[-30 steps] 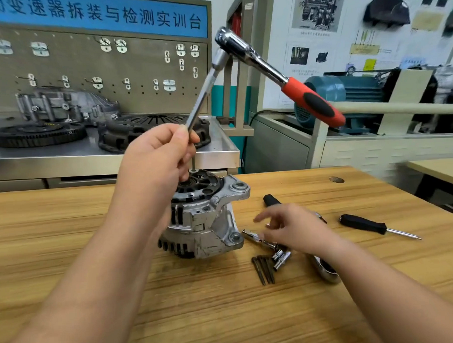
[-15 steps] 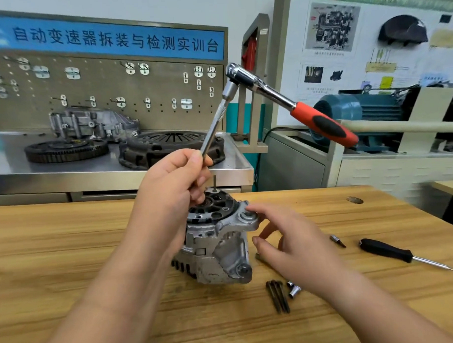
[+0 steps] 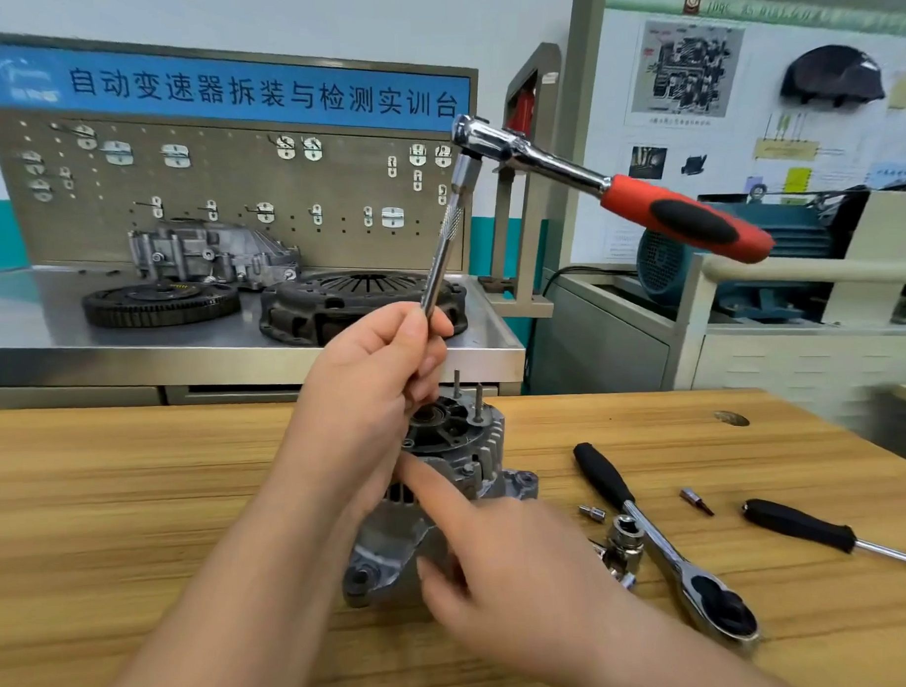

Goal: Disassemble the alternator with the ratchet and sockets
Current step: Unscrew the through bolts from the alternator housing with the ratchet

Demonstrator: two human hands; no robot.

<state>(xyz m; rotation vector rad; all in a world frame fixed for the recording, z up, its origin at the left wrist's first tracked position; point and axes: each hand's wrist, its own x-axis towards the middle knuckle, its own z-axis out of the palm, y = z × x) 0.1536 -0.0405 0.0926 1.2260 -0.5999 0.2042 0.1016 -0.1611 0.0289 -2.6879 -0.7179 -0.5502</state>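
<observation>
Disassembly judged partway: alternator [image 3: 446,503] housing halves not yet split, rear face exposed, two bare studs [image 3: 477,401] standing up from it. Left to do, by estimate: remaining rear-face fasteners, then separation of the housing. Internal parts not in view.

Located near the middle of the wooden counter [image 3: 138,508], stood on end with the rear face up, leaning slightly. Cast grey metal body with dull, worn patches; finned section near the top; mounting ears with bolt holes at lower left and at right.

Left hand [image 3: 370,397] wrapped around the lower part of the extension bar [image 3: 445,251], with the red-handled ratchet [image 3: 683,217] on its top end and the handle out to the right in the air. Socket end hidden behind the fingers — engagement with a fastener impossible to tell. Right hand [image 3: 499,562] blurred, index finger and thumb extended against the housing, holding nothing — apparently bracing it.

On the counter to the right: black-handled ratchet [image 3: 652,531], loose socket [image 3: 624,537], screwdriver [image 3: 801,526].
</observation>
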